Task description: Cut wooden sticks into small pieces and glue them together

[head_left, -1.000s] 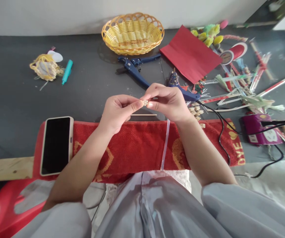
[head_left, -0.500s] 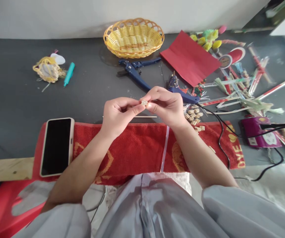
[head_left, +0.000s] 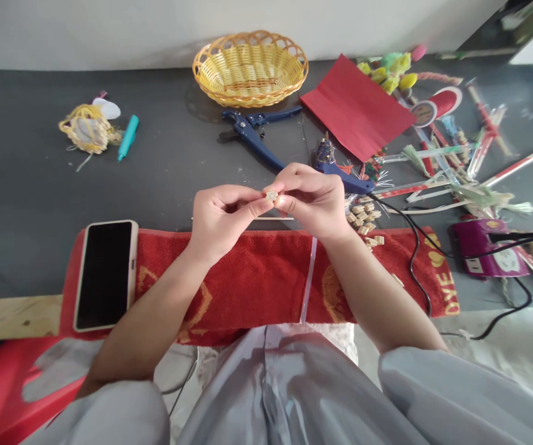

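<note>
A small cream-coloured piece [head_left: 271, 196] with a bumpy, cluster-like face is pinched between my two hands, above the far edge of the red towel [head_left: 257, 278]. My left hand [head_left: 222, 216] grips it from the left with thumb and forefinger. From the right, my right hand [head_left: 315, 201] closes thumb and fingertips on the same piece. Behind the hands a thin pale stick [head_left: 270, 219] lies on the table, partly covered. Just right of my right wrist sits a pile of small beige pieces [head_left: 362, 216]. The blue glue gun [head_left: 347, 179] lies just beyond my right hand.
A yellow woven basket [head_left: 250, 74] stands by the wall, with blue cutters [head_left: 257, 139] before it. Red paper [head_left: 356, 108], a ribbon spool [head_left: 437, 106] and craft strips crowd the right. A phone [head_left: 106, 275] rests on the towel's left end. Black cords run to a purple power block [head_left: 488, 247].
Both hands keep their pinch on the small cream piece, with barely any shift. The view has moved very slightly; everything on the table stays in place.
</note>
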`<action>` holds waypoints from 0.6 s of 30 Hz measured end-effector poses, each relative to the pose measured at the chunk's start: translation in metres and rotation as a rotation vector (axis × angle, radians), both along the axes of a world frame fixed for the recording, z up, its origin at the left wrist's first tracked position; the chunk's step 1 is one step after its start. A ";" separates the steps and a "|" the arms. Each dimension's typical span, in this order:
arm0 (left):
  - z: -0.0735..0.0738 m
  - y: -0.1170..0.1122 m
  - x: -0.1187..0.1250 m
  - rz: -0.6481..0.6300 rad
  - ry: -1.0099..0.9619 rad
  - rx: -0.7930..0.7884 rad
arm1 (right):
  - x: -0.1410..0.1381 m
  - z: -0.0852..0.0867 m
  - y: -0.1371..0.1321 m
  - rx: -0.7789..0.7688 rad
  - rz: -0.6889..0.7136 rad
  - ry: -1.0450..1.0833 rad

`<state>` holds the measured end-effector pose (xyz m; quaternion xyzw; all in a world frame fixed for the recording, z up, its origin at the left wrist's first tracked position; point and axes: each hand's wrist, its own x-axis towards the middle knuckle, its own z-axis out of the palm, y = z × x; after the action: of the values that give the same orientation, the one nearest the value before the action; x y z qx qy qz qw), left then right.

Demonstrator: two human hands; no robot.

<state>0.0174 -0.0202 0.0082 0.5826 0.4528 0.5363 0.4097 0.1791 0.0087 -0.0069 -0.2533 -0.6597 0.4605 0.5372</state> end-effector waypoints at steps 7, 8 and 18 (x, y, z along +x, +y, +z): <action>0.003 -0.001 -0.001 0.141 0.250 0.240 | 0.003 0.002 0.003 0.131 -0.065 -0.070; 0.002 -0.001 -0.002 0.151 0.298 0.278 | 0.003 0.003 0.004 0.152 -0.079 -0.085; -0.001 0.001 -0.006 0.254 0.485 0.513 | 0.004 0.007 0.003 0.301 -0.165 -0.159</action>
<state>0.0112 -0.0194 0.0076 0.7156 0.4563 0.5254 0.0616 0.1834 0.0117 -0.0004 -0.2589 -0.7386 0.2896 0.5510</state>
